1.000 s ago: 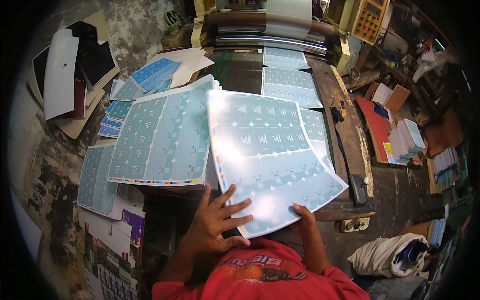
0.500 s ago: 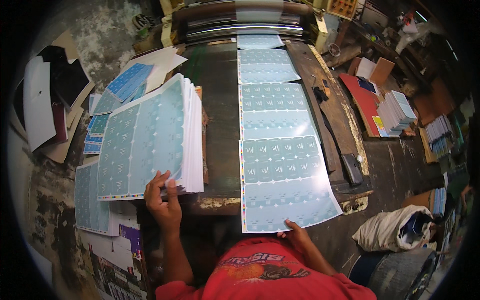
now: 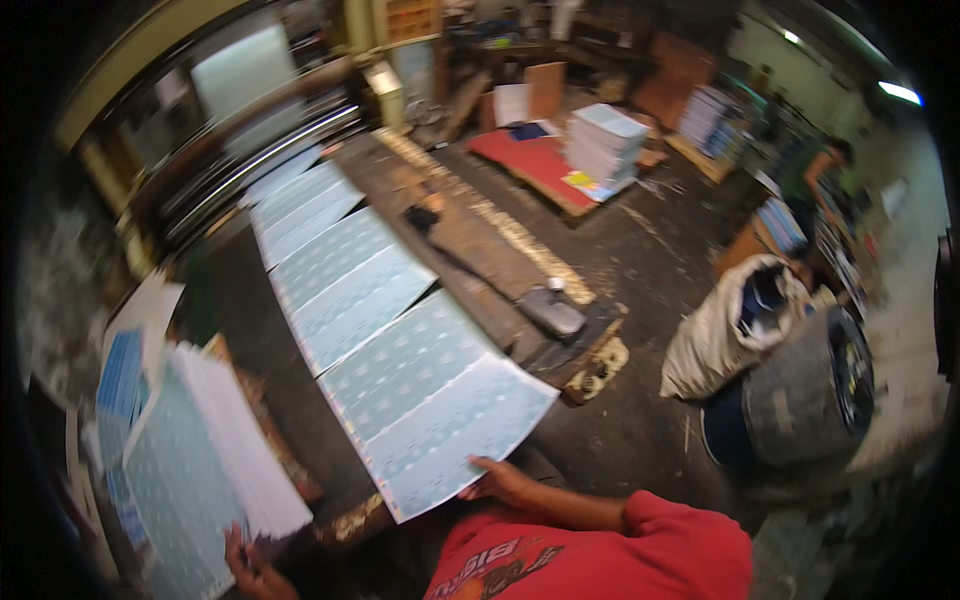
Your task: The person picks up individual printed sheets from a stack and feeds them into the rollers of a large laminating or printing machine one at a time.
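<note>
A strip of pale blue-green printed sheets (image 3: 345,290) runs down from a roller machine (image 3: 240,130) across the work table. At its near end, my right hand (image 3: 505,485) pinches the edge of the last printed sheet (image 3: 440,415), thumb on top. On the left stands a thick stack of similar printed sheets (image 3: 190,460), its white page edges fanned on the right side. My left hand (image 3: 255,568) is at the near edge of this stack, its thumb and fingers apart. Blur hides exactly how the fingertips touch the paper.
A dark flat object (image 3: 550,312) lies on the table's right edge. Beyond, a paper stack (image 3: 605,140) stands on a red board (image 3: 510,165). A white sack (image 3: 725,320) and a dark drum (image 3: 790,385) are at right, with another person (image 3: 815,185) bending farther back.
My view has swung to the right and tilted, bringing the other person into sight. My right hand still grips the sheet's near edge; my left hand stays by the stack.
</note>
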Available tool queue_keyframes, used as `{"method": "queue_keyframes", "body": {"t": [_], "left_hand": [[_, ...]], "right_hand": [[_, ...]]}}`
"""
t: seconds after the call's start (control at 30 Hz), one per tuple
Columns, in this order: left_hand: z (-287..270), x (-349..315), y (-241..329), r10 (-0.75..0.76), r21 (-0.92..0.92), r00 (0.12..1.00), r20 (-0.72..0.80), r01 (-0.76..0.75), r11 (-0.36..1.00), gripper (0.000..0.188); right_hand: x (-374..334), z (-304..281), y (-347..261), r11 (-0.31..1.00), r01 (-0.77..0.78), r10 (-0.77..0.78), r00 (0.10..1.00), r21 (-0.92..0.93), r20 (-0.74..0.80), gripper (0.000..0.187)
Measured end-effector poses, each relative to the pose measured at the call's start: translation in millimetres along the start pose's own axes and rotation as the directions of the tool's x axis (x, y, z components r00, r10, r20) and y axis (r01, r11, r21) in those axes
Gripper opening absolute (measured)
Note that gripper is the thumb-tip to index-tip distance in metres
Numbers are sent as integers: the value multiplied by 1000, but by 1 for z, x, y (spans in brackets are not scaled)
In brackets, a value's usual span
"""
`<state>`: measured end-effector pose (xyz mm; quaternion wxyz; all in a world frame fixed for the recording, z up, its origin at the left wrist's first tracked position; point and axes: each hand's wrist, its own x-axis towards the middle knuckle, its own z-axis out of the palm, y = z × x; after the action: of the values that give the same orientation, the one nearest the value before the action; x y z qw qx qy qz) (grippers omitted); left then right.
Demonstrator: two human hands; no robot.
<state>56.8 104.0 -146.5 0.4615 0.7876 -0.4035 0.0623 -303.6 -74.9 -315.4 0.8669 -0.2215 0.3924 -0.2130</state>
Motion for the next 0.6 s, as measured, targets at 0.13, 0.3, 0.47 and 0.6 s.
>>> {"method": "queue_keyframes", "body": {"t": [0.13, 0.3, 0.47, 0.6], "left_hand": [[-2, 15, 49, -172, -87, 985, 10, 172, 981, 44], [-5, 24, 92, -215, 99, 974, 65, 208, 973, 44], [-8, 15, 57, -234, 103, 971, 48, 228, 968, 43], [-16, 2, 23, -169, 160, 983, -73, 179, 971, 38]], "right_hand": [[22, 11, -8, 999, 44, -44, 999, 3, 1, 51], [32, 10, -3, 992, 119, -118, 993, 42, -19, 45], [23, 8, -10, 989, 144, -145, 989, 41, 20, 64], [14, 3, -15, 975, 219, -216, 972, 25, -91, 81]]}}
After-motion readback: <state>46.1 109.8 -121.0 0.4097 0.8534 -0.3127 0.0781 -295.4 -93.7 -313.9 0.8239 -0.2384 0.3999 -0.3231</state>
